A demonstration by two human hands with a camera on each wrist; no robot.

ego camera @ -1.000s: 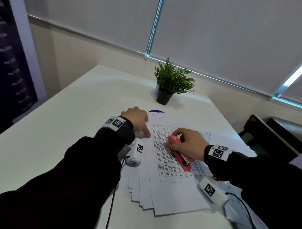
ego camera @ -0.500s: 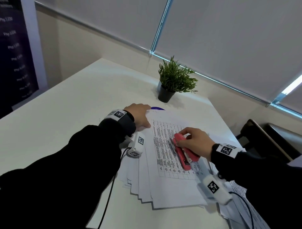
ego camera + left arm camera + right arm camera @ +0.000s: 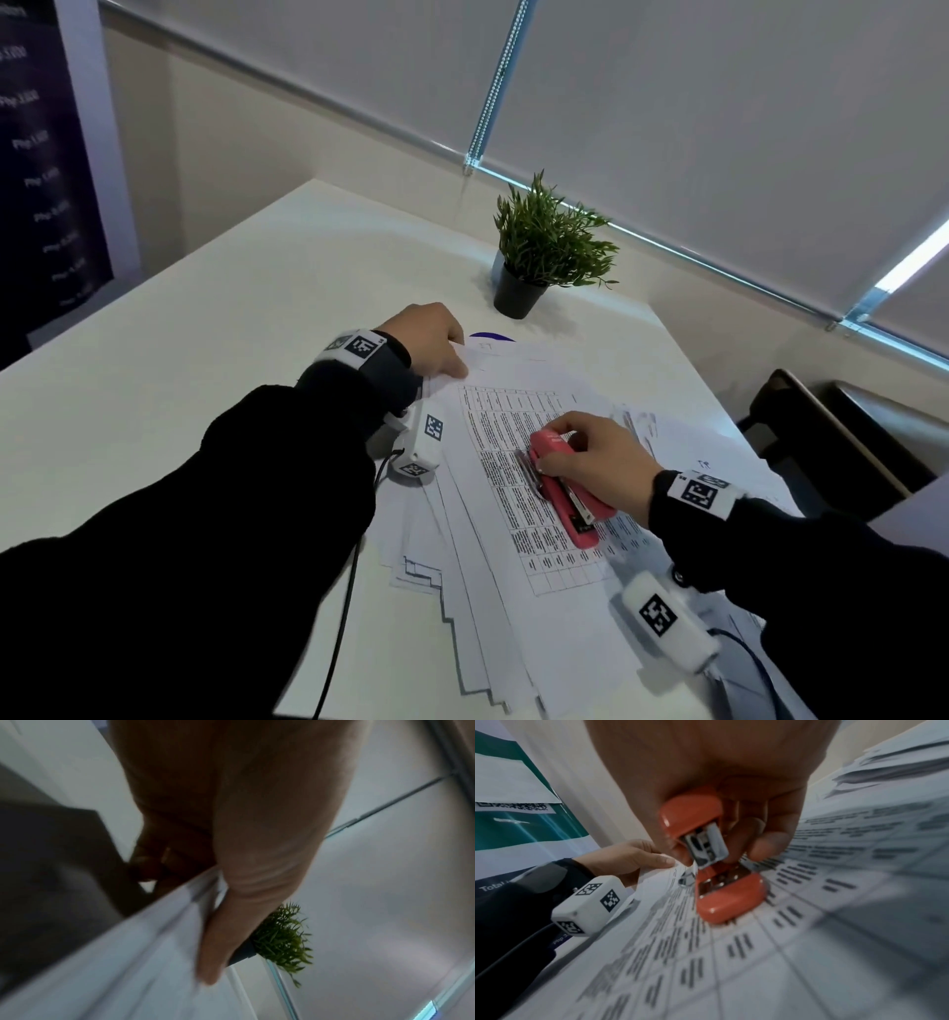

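A small coral-red plastic stapler point(image 3: 576, 511) lies slantwise on the topmost sheet; its base is flat, its upper arm lifted, its metal magazine showing. The fanned stack of white printed paper sheets point(image 3: 513, 616) lies spread; its topmost sheet carries a text grid.

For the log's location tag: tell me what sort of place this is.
Probably an office or meeting room: printed forms fanned on a white table, a red stapler in the right hand, roller blinds behind.

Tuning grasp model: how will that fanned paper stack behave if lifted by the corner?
Probably floppy: the paper stack is thin loose sheets, so it would droop. Its edges are fanned, so sheets likely slide apart. The left hand pinches just one corner.
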